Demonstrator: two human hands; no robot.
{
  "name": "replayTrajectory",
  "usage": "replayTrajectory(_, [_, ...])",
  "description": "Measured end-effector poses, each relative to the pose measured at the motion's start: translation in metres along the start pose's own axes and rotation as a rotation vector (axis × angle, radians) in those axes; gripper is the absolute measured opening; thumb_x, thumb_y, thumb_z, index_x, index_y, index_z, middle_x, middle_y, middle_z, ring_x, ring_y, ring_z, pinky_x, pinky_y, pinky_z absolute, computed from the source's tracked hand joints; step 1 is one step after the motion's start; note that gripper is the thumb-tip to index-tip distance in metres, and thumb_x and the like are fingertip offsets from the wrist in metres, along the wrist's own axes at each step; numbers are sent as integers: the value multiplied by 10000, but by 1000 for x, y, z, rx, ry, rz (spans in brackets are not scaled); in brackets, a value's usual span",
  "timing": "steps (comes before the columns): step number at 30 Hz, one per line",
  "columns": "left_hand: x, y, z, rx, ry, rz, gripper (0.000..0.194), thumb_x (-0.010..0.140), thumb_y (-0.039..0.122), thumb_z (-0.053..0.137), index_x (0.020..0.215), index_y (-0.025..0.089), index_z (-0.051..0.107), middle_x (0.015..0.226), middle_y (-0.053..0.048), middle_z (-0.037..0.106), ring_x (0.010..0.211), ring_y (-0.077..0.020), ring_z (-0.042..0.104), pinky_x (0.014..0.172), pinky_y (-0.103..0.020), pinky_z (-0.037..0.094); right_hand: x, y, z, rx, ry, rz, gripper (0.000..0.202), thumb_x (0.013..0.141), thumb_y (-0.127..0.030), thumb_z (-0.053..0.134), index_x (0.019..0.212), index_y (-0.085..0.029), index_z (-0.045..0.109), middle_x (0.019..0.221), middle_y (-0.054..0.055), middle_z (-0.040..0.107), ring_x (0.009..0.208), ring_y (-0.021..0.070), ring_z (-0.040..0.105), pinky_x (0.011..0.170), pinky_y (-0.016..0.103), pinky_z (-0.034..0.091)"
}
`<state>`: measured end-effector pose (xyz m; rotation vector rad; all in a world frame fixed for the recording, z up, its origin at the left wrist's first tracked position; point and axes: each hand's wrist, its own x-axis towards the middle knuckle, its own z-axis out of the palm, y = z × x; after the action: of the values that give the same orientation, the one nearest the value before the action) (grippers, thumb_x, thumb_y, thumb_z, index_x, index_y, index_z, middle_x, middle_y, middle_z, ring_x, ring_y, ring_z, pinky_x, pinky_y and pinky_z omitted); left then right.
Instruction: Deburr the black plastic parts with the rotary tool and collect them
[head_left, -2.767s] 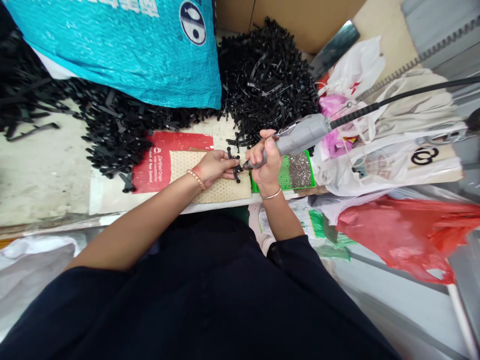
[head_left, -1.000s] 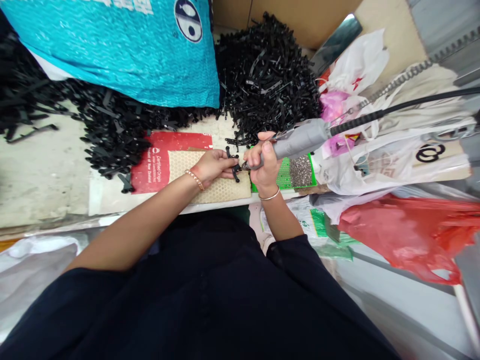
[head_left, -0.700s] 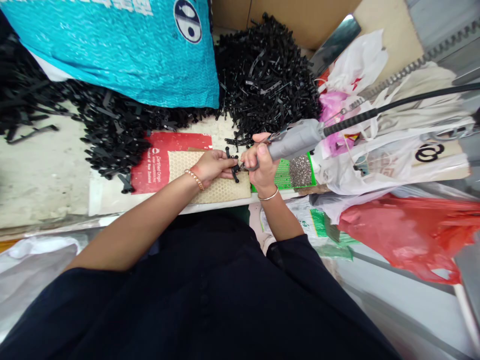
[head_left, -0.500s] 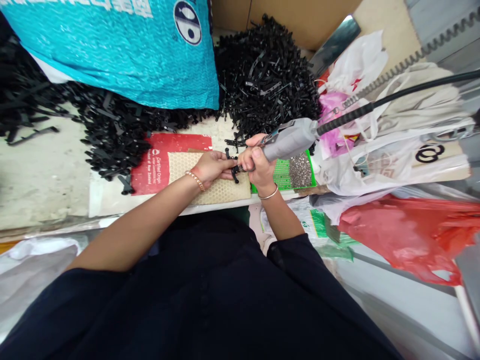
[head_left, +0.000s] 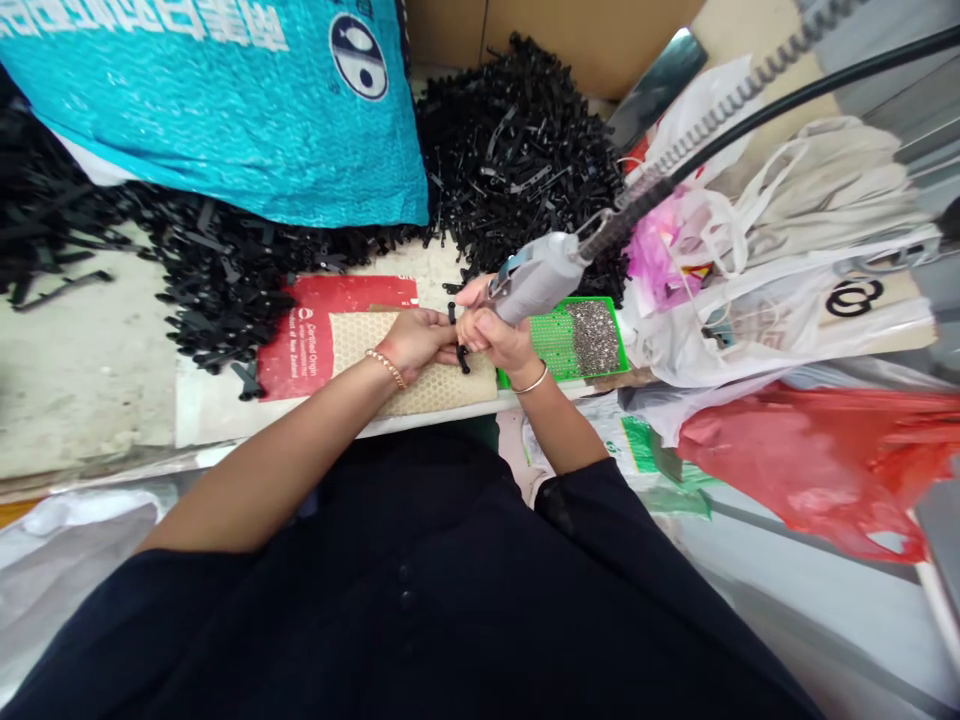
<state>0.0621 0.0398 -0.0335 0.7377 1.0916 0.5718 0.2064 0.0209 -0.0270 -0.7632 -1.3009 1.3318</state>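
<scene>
Between the fingers of my left hand (head_left: 421,345) is a small black plastic part (head_left: 463,362), held above the beige honeycomb-patterned pad (head_left: 442,393). My right hand (head_left: 501,335) is wrapped round a grey electric screwdriver (head_left: 541,275), tilted with its front end down at the black part. My fingers hide the screwdriver's tip and the spot where it meets the part. Close by my right wrist lies a green screw tray (head_left: 553,345) with rows of holes and a heap of small metal screws (head_left: 596,337).
A big pile of black parts (head_left: 525,150) rises behind my hands, with another pile (head_left: 217,290) to the left. A blue woven sack (head_left: 225,110) leans over them. A black cable (head_left: 787,95) and coiled cord run to upper right. Plastic bags (head_left: 787,330) crowd the right.
The screwdriver has tipped more upright, its rear end shifting left with the cable. Both hands stay together at the black part, and the whole view has shifted slightly.
</scene>
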Motion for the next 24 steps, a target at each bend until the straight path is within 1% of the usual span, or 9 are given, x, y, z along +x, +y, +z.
replayTrajectory(2, [-2, 3, 1, -1, -15, -23, 308, 759, 118, 955, 706, 133, 653, 649, -44, 735, 572, -142, 704, 639, -266, 642, -3, -9, -2, -5, 53, -16, 514, 845, -695, 759, 1091, -262, 637, 477, -161, 390, 419, 72, 465, 496, 244, 442])
replayTrajectory(3, [-2, 4, 1, -8, -18, -34, 285, 793, 97, 928, 709, 128, 657, 668, -53, 745, 579, -139, 710, 635, -255, 638, -4, -15, -6, -7, 117, -45, 543, 840, -717, 755, 1120, -269, 631, 477, -165, 375, 415, 79, 448, 499, 251, 454])
replayTrajectory(7, [-5, 7, 2, -49, 6, -44, 250, 861, 61, 871, 730, 122, 667, 764, -89, 789, 640, -139, 752, 665, -237, 639, -3, -39, -38, -137, 535, -194, 549, 887, -809, 656, 1112, -310, 624, 518, -141, 313, 424, 107, 424, 514, 273, 485])
replayTrajectory(8, [-6, 7, 1, -54, 11, -41, 247, 863, 73, 876, 738, 123, 669, 783, -95, 797, 659, -142, 760, 682, -239, 643, -2, -40, -49, -179, 619, -214, 523, 904, -801, 648, 1095, -314, 626, 531, -132, 310, 432, 107, 425, 522, 272, 488])
replayTrajectory(10, [-7, 6, 0, -57, 7, -33, 234, 857, 104, 893, 755, 121, 683, 812, -101, 805, 687, -146, 770, 713, -248, 651, 1, -38, -68, -211, 723, -222, 482, 905, -763, 685, 1060, -310, 635, 541, -125, 322, 437, 100, 413, 520, 262, 479])
replayTrajectory(13, [-7, 5, -2, -59, -29, -23, 224, 779, 80, 935, 783, 111, 714, 843, -98, 810, 728, -151, 780, 761, -262, 659, 3, -25, -84, -173, 770, -187, 496, 838, -719, 775, 1024, -273, 660, 528, -137, 358, 431, 83, 398, 491, 241, 451])
replayTrajectory(16, [-6, 4, -5, -52, -43, -24, 244, 698, -11, 926, 790, 102, 730, 805, -76, 797, 721, -147, 772, 748, -250, 652, 4, -14, -86, -157, 762, -155, 536, 783, -706, 816, 1017, -246, 670, 529, -146, 386, 431, 68, 409, 488, 228, 445])
replayTrajectory(19, [-4, 2, -7, -45, -49, -26, 241, 691, -34, 904, 782, 105, 729, 774, -63, 784, 709, -141, 763, 732, -237, 649, 4, -11, -85, -151, 748, -155, 549, 783, -718, 807, 1017, -246, 657, 537, -151, 377, 432, 58, 403, 487, 221, 431])
replayTrajectory(24, [-2, -1, -10, -25, -46, -18, 251, 689, -5, 932, 782, 112, 731, 785, -61, 782, 710, -142, 758, 807, -282, 674, 5, -9, -88, -167, 750, -105, 539, 764, -711, 800, 1006, -248, 666, 538, -140, 364, 446, 76, 392, 487, 249, 414])
